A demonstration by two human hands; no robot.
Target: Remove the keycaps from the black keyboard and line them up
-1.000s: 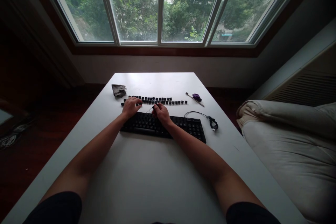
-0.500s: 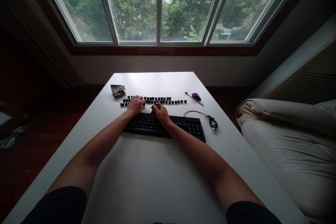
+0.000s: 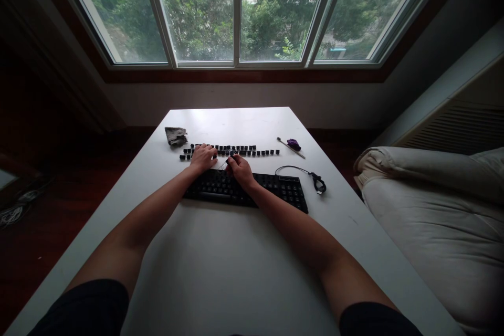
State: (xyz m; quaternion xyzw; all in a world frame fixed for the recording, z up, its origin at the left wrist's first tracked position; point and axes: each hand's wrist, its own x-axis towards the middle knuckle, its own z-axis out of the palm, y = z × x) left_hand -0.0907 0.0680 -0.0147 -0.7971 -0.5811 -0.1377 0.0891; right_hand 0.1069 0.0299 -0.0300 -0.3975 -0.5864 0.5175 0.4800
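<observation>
A black keyboard (image 3: 271, 189) lies across the middle of the white table (image 3: 236, 262). Behind it, several loose black keycaps (image 3: 255, 151) sit in two rows. My left hand (image 3: 203, 157) rests with curled fingers on the keycap rows, at the keyboard's far left edge. My right hand (image 3: 239, 169) is over the keyboard's far edge, its fingers pinched on a small dark tool with a thin wire, too small to name.
A crumpled grey cloth (image 3: 176, 136) lies at the far left of the table. A brush with a purple part (image 3: 292, 146) lies at the far right. The keyboard's coiled cable (image 3: 315, 180) sits right of it. A pale cushioned sofa (image 3: 433, 210) stands to the right.
My left hand moved a little right along the keycap rows, closer to my right hand. The right hand has barely moved.
</observation>
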